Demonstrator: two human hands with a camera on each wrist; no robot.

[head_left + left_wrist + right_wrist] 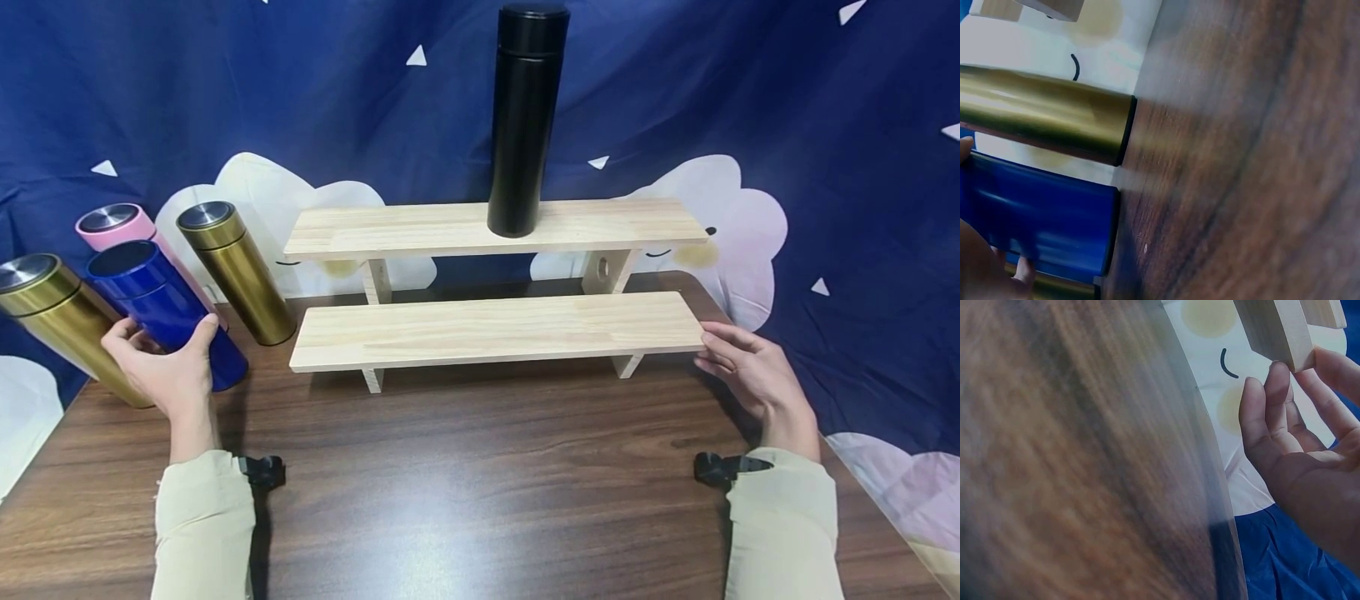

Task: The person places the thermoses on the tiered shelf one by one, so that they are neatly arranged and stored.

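Observation:
My left hand (pixel 168 367) grips a blue thermos bottle (pixel 161 304) around its body, thumb on the right side and fingers on the left. In the left wrist view the dark base of the bottle is right at the tabletop. Close around it stand a pink bottle (pixel 116 223), a gold bottle (pixel 238 271) to the right and another gold bottle (pixel 63 321) to the left. At the right end of a two-tier wooden shelf (pixel 495 329), my right hand (pixel 753 375) pinches the lower board's corner with its fingertips. The other fingers are loosely bent beneath.
A black bottle (pixel 525 125) stands upright on the upper board (pixel 420 227), right of its middle. The shelf stands toward the back of a brown wooden table (pixel 480 467). Behind hangs a blue cloth (pixel 337 92) with cloud prints.

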